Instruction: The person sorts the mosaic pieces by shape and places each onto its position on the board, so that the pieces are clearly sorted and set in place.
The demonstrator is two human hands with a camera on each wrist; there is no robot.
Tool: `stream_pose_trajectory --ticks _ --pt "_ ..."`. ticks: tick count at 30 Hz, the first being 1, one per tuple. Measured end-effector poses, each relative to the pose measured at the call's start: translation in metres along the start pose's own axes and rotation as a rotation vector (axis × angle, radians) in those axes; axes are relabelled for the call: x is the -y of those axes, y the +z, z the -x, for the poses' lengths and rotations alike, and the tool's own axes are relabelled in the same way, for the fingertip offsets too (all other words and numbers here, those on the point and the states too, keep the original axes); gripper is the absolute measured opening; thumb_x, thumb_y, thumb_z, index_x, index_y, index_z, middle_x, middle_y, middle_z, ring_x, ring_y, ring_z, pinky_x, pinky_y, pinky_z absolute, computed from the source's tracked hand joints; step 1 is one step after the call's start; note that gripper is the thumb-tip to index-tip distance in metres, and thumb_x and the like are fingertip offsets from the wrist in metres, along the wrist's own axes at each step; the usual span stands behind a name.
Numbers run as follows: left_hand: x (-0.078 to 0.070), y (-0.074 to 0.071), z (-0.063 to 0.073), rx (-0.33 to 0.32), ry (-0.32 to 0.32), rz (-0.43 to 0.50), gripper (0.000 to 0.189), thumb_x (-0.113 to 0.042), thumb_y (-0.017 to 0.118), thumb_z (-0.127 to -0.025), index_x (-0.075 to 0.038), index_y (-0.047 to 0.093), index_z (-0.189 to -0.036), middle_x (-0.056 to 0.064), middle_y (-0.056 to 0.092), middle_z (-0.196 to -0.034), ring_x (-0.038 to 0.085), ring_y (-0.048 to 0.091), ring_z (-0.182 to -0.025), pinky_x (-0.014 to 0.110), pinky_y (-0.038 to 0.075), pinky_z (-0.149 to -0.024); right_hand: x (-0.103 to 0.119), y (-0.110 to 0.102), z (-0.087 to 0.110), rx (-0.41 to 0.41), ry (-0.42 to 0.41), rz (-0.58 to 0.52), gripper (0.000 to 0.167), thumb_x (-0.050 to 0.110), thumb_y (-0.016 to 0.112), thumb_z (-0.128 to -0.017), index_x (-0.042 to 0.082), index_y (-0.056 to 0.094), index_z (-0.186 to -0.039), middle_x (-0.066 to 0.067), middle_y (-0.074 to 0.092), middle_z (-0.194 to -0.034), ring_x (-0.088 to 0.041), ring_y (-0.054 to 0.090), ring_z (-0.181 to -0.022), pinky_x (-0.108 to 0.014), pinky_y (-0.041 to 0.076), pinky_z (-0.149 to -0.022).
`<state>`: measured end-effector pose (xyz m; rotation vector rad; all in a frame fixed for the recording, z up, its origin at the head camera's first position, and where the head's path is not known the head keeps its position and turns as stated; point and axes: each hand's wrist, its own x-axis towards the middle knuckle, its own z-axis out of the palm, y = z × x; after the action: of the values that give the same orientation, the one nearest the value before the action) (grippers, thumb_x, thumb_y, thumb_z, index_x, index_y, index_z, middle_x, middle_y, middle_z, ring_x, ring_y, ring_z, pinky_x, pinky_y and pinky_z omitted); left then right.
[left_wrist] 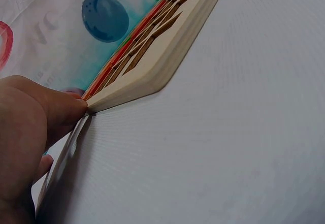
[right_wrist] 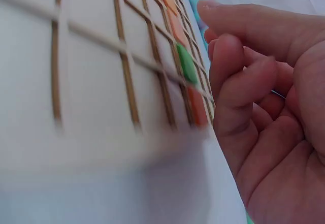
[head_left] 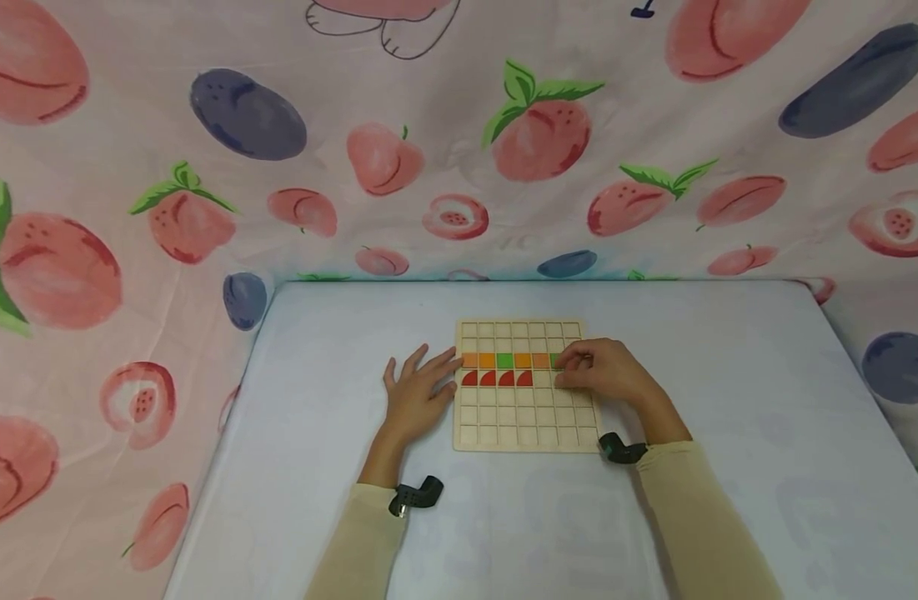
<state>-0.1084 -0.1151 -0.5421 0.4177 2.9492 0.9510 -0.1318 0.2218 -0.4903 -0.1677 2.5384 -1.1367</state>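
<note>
A pale wooden grid board (head_left: pixel 526 416) lies on the table, its square cells edged by raised strips. One row holds orange and green square tiles (head_left: pixel 504 361); below it sit several red quarter-circle tiles (head_left: pixel 506 379). My left hand (head_left: pixel 415 404) lies at the board's left side, fingers spread, fingertips right at the edge. In the left wrist view the thumb (left_wrist: pixel 61 107) meets that edge. Over the right end of the tile row is my right hand (head_left: pixel 607 372), fingers bent, thumb apart from them, with nothing visible between. A reddish-orange tile (right_wrist: pixel 197 106) shows beside it in the right wrist view.
The white table (head_left: pixel 338 350) extends around the board. A fruit-print cloth (head_left: pixel 428 167) hangs behind and at both sides. Black wrist cameras sit on the left wrist (head_left: pixel 417 495) and the right wrist (head_left: pixel 621 449), above beige sleeves.
</note>
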Motion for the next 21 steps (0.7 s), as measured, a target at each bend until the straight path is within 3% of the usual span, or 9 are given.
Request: stream_pose_trajectory --ticks 11,15,21 --pt "0.001 0.0 -0.001 0.012 -0.004 0.004 0.044 -0.029 0.061 -0.1 -0.032 0.06 -0.143 -0.015 0.048 -0.157 0.023 0.023 -0.157 0.066 -0.006 -0.121 -0.041 -0.047 0.039 -0.095 0.101 0.129 0.019 0.036 0.077 -0.09 0.021 0.076 -0.101 -0.002 0.067 -0.088 -0.02 0.059 -0.078 -0.031 0.051 -0.064" --pt "0.001 0.0 0.0 0.005 0.001 0.0 0.044 -0.028 0.061 -0.099 -0.032 0.061 -0.143 -0.015 0.048 -0.156 0.024 0.023 -0.157 0.067 -0.005 -0.12 -0.054 -0.059 0.052 -0.08 0.127 0.142 0.022 0.036 0.076 -0.091 0.019 0.076 -0.104 -0.001 0.071 -0.086 -0.018 0.066 -0.075 -0.032 0.051 -0.07" --pt "0.001 0.0 0.0 0.009 -0.001 -0.001 0.043 -0.028 0.062 -0.099 -0.033 0.061 -0.143 -0.015 0.048 -0.157 0.023 0.023 -0.157 0.066 -0.005 -0.121 -0.065 -0.067 0.064 -0.037 0.135 0.213 0.026 0.036 0.08 -0.087 0.019 0.077 -0.106 0.0 0.07 -0.092 -0.019 0.059 -0.089 -0.032 0.048 -0.076"
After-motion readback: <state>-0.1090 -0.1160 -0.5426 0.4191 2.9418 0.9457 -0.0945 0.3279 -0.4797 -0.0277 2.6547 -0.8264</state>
